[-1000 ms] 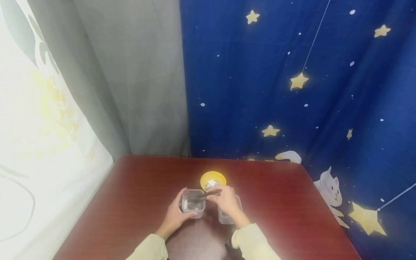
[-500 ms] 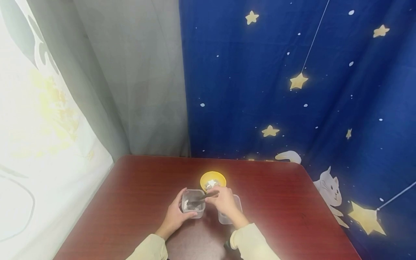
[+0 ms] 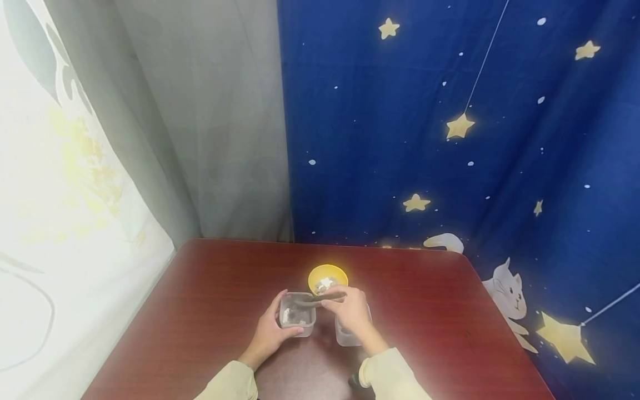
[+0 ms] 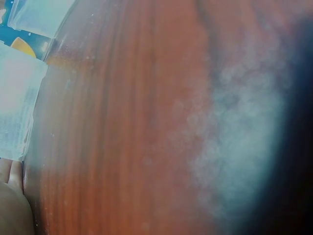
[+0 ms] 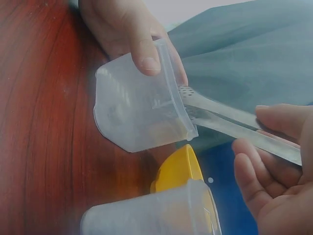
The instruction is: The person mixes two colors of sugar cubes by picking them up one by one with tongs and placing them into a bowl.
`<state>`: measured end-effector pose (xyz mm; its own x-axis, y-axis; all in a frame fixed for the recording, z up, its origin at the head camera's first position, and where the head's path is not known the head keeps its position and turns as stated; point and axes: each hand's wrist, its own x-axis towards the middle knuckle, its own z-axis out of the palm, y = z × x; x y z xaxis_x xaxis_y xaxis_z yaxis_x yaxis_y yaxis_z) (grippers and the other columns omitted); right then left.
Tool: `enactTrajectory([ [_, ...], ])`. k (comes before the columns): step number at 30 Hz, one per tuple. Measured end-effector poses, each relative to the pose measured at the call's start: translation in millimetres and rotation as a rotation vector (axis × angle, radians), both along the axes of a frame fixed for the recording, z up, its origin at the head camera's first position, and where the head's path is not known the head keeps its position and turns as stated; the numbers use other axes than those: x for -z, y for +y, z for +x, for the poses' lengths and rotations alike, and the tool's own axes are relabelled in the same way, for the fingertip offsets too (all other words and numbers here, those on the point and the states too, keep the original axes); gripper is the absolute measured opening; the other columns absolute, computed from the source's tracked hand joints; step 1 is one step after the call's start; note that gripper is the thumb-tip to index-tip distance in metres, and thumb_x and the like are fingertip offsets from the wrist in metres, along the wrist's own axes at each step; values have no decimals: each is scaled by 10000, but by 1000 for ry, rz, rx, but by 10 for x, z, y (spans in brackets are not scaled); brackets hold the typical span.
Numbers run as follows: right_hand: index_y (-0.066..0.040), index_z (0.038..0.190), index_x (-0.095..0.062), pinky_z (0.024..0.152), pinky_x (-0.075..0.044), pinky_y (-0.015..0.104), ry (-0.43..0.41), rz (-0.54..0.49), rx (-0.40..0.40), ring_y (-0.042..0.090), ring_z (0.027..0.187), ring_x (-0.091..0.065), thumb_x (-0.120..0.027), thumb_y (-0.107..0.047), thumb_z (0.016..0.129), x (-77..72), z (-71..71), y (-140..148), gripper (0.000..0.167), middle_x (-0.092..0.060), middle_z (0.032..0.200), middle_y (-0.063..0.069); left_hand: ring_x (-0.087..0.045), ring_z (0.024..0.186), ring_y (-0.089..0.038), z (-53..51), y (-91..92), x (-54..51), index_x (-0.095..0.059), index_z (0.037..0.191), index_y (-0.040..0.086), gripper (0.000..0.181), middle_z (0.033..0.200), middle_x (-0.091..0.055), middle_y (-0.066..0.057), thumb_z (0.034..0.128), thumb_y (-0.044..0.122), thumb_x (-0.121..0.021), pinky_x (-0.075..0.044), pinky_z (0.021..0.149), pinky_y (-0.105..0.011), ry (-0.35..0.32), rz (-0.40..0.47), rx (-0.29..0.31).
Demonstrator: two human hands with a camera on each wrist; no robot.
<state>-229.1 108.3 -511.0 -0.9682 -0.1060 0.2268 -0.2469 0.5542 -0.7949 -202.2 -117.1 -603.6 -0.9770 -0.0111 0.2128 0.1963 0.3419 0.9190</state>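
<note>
My left hand [image 3: 270,331] grips a clear square plastic container [image 3: 298,327] by its sides, thumb at the near rim. Small white bits lie on its bottom. My right hand [image 3: 351,311] pinches a pair of metal tongs [image 3: 327,298]; in the right wrist view, the perforated ends of the tongs [image 5: 215,106] reach just inside the container's mouth. Whether anything sits between those ends is hidden. Only part of the left hand [image 4: 13,196] shows in the left wrist view, beside the container wall [image 4: 19,107].
A yellow bowl [image 3: 315,273] with white pieces in it stands behind the hands. A second clear container [image 3: 348,338] is partly covered by my right hand. All rest on a dark red table [image 3: 225,278], with curtains [image 3: 370,139] behind.
The tongs first dip deeper into the held container, then rise back toward its rim, the right hand shifting slightly right. The left hand and its container stay nearly still.
</note>
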Motion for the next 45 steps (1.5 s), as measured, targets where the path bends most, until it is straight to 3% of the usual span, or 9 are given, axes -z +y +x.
enactTrajectory([
  [4,-99,924,-774,700,-558,298,52,-128,-10,161,787,-701,-832,-169,744,5,0,44,202,-733,886,-10,-579,1137,-242,-10,2,15,-352,1503,165,1088,1385,-523,-45,594,287,-937,-492,923,-424,0,19,0],
  [6,-95,920,-772,689,-555,273,62,-163,3,158,783,-700,-834,-157,737,-5,6,61,203,-733,864,-9,-572,1151,-249,-5,7,9,-355,1501,166,1086,1382,-528,-49,592,279,-938,-478,944,-439,1,16,-6],
  [7,-84,924,-770,682,-554,264,66,-180,8,158,776,-700,-835,-152,734,-17,12,71,211,-733,856,-3,-569,1157,-273,19,19,-45,-359,1496,147,1074,1377,-532,-76,597,257,-936,-471,951,-458,5,11,-7],
  [13,-78,932,-770,656,-564,265,61,-280,39,177,761,-710,-832,-109,734,-126,41,110,210,-735,848,32,-559,1155,-347,29,34,-48,-367,1485,111,1057,1358,-536,-160,594,147,-933,-457,944,-528,12,33,-14],
  [14,-87,930,-770,656,-564,267,67,-286,49,181,763,-711,-832,-109,733,-138,39,116,208,-736,848,35,-565,1150,-324,7,23,6,-365,1490,132,1071,1359,-539,-136,586,163,-938,-463,942,-514,6,40,-16],
  [21,-106,925,-766,638,-564,261,80,-340,115,193,769,-714,-835,-118,737,-182,21,172,201,-736,864,61,-565,1157,-247,11,7,17,-364,1495,185,1093,1355,-543,-81,573,283,-943,-474,947,-434,-4,28,-15],
  [27,-80,949,-762,650,-567,264,95,-407,142,218,789,-714,-840,-124,741,-222,11,231,227,-734,875,91,-576,1138,-253,15,10,10,-363,1498,179,1101,1339,-554,-88,568,279,-945,-485,931,-413,-4,32,-13],
  [37,-112,948,-761,689,-570,277,177,-412,224,208,817,-712,-831,-118,745,-281,-60,356,215,-737,878,51,-573,1143,-248,-1,11,15,-355,1503,146,1113,1346,-551,-76,567,276,-945,-480,940,-402,3,35,-6],
  [45,-99,963,-761,679,-571,270,244,-451,241,247,830,-714,-834,-114,745,-348,-100,451,230,-737,908,78,-580,1125,-242,-10,15,20,-358,1500,152,1107,1334,-556,-70,570,275,-945,-485,932,-397,1,33,-6],
])
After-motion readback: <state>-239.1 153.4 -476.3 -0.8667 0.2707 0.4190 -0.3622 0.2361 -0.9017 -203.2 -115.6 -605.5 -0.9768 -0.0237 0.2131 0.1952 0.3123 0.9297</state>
